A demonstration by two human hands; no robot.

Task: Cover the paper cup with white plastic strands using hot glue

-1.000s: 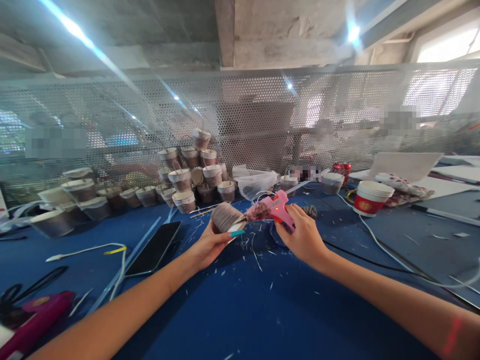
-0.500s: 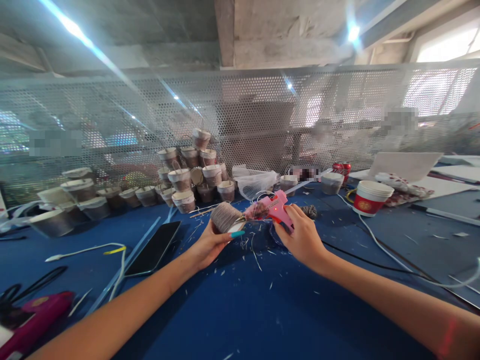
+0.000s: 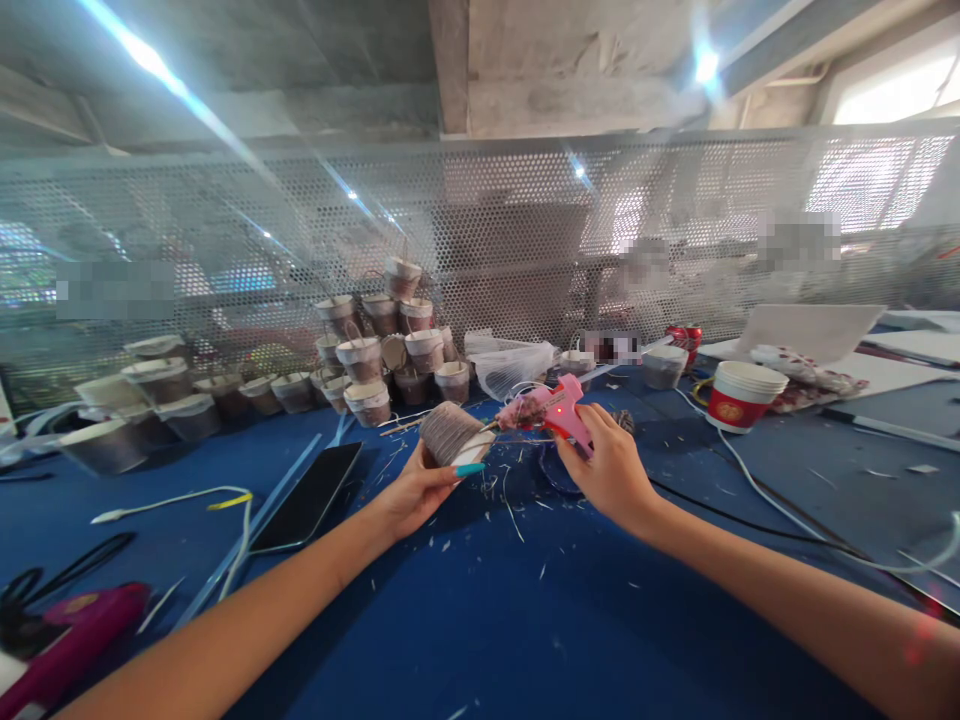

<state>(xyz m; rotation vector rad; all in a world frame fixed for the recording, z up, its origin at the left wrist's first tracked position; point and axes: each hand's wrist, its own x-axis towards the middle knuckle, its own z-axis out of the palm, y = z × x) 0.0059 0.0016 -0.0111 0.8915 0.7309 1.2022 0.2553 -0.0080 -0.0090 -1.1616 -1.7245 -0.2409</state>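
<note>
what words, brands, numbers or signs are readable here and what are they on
None reads clearly.
Pink glue gun: small print, too blurred to read.
Stacked paper cups: round gold mark on red, details unreadable.
Red can: pale markings, too small.
Magenta tool: gold mark, unreadable.

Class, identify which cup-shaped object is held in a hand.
The grey cord-wrapped, white-ended cup, tilted in the left hand; the other white-rimmed cups sit unheld.

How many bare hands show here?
2: the left hand holds the grey yarn-wrapped cup, the right hand the pink plastic glue gun. Others may hide behind the grey perforated screen.
</note>
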